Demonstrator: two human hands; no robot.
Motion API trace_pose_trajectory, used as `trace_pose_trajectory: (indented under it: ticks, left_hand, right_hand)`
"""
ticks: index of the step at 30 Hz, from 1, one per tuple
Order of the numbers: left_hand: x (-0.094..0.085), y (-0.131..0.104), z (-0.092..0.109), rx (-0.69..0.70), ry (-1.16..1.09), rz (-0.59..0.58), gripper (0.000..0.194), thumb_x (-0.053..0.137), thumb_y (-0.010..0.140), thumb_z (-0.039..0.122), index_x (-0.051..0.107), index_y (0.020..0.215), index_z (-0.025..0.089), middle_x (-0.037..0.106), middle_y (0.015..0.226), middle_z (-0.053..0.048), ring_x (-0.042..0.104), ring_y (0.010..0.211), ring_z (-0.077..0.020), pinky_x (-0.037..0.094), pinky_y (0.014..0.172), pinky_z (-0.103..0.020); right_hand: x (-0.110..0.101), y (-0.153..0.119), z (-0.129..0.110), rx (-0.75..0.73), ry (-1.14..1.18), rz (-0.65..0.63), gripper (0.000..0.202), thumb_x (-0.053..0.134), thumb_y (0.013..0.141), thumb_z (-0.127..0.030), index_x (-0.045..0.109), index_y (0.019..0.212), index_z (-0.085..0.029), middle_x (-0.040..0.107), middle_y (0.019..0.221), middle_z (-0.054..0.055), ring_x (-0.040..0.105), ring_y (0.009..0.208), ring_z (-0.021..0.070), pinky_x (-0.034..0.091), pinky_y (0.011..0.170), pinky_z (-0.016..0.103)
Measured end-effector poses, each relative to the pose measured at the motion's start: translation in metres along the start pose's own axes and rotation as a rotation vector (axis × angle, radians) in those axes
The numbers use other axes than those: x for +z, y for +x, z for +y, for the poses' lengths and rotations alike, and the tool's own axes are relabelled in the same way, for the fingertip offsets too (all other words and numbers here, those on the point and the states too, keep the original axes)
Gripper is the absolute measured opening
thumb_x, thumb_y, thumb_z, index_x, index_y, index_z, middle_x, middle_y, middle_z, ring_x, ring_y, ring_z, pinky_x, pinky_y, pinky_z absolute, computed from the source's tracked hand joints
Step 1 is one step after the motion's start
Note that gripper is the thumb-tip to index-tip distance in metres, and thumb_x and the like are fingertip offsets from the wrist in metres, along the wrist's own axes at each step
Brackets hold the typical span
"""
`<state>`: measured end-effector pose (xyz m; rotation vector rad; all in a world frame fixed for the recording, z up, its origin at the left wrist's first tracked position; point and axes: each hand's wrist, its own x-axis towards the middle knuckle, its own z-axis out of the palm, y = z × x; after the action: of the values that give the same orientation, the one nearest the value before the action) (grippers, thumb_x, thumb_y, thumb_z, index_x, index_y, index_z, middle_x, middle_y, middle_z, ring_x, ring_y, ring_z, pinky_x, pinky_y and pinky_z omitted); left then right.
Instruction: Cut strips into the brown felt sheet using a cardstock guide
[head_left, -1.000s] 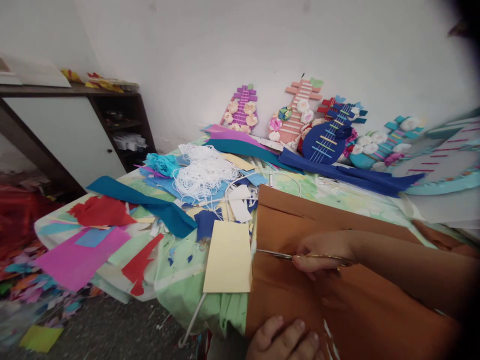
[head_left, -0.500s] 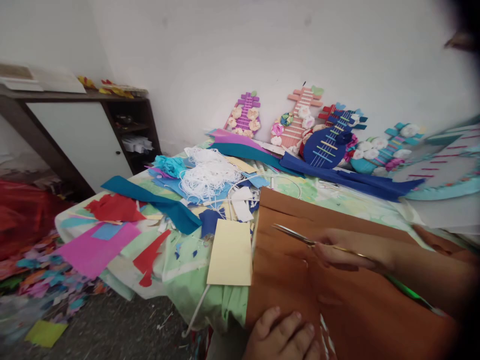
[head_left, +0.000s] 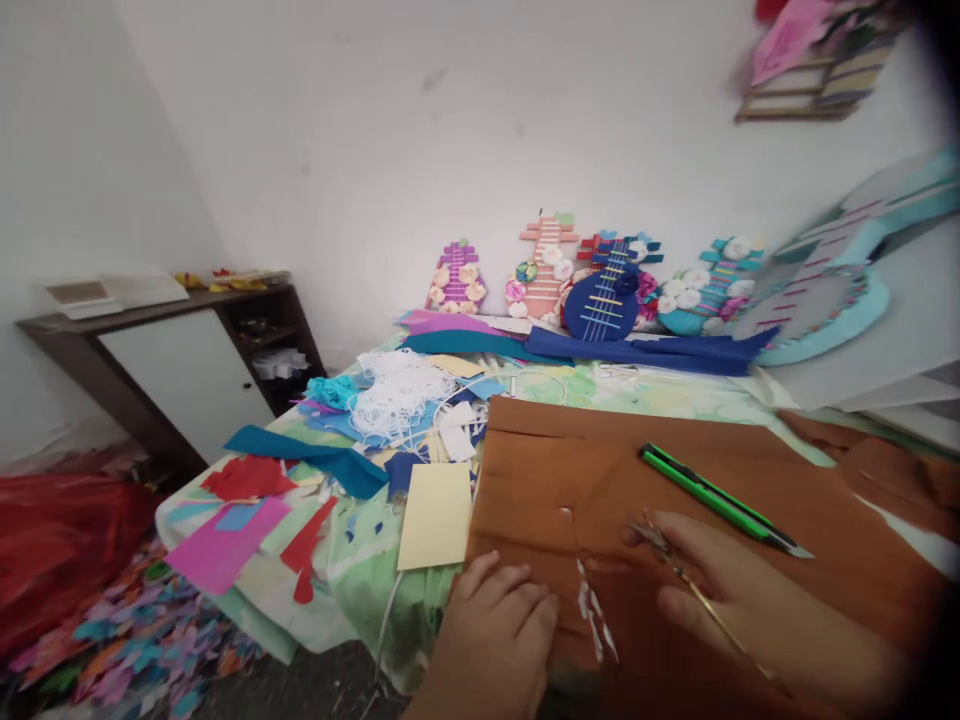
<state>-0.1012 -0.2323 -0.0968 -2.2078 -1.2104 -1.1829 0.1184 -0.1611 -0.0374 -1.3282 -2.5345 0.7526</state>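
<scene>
A large brown sheet (head_left: 540, 470) lies over the table's right part. My left hand (head_left: 499, 625) rests on its near left edge, fingers spread and palm down. Just right of those fingers, torn slits in the sheet show white (head_left: 596, 615) beneath. My right hand (head_left: 727, 590) is closed round gold-handled scissors (head_left: 701, 600) above the sheet; their blades are blurred and hard to see. Past that hand a green utility knife (head_left: 712, 495) lies on the sheet, its blade pointing to the right.
A cream card (head_left: 435, 515), white cord (head_left: 401, 390) and coloured scraps (head_left: 247, 478) cover the table's left side. Decorated paper instruments (head_left: 600, 300) lean on the wall behind. Paper scraps (head_left: 135, 650) litter the floor beside a low cabinet (head_left: 176, 370).
My right hand has drawn back toward me with the scissors, turning them and uncovering the utility knife. My left hand has shifted left and slightly up in view. The camera view has tilted upward.
</scene>
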Motion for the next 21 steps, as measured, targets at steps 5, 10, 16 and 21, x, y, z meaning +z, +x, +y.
trace_pose_trajectory:
  ticks: [5,10,16,21]
  left_hand:
    - [0.016,-0.024,0.007,0.071,0.007,-0.035,0.022,0.035,0.083,0.02,0.057,0.079,0.02,0.065,0.071,0.002,0.058,0.066,-0.0136,0.041,0.069,-0.028]
    - [-0.004,-0.005,0.005,0.039,-0.107,-0.512,0.023,0.039,0.085,0.032,0.059,0.077,0.025,0.063,0.064,0.004,0.057,0.057,-0.0123,0.042,0.054,-0.021]
    - [0.001,0.052,-0.009,-0.264,0.028,-0.74,0.054,0.043,0.079,0.047,0.046,0.12,0.012,0.047,0.122,-0.011,0.039,0.113,-0.0283,0.03,0.093,-0.042]
    - [0.027,0.041,-0.014,-0.316,-0.004,-0.84,0.062,0.035,0.08,0.055,0.031,0.131,0.019,0.029,0.136,-0.004,0.019,0.125,-0.0249,0.009,0.101,-0.047]
  right_hand:
    - [0.003,-0.001,-0.005,0.056,-0.229,0.134,0.021,0.055,0.068,-0.04,0.049,0.067,-0.02,0.057,0.074,0.004,0.051,0.067,0.0194,0.035,0.057,0.028]
    - [-0.012,0.006,0.013,0.189,-0.389,0.03,0.036,0.047,0.069,-0.054,0.055,0.064,-0.019,0.06,0.065,0.006,0.055,0.058,0.0211,0.029,0.048,0.026]
    - [-0.023,0.021,-0.006,0.084,-0.698,-0.061,0.032,0.053,0.067,-0.047,0.063,0.067,-0.016,0.064,0.065,0.01,0.061,0.061,0.0282,0.038,0.049,0.031]
    - [-0.033,0.051,-0.024,-0.051,-0.93,-0.258,0.016,0.055,0.069,-0.025,0.067,0.071,-0.013,0.067,0.073,0.014,0.062,0.069,0.0298,0.043,0.053,0.035]
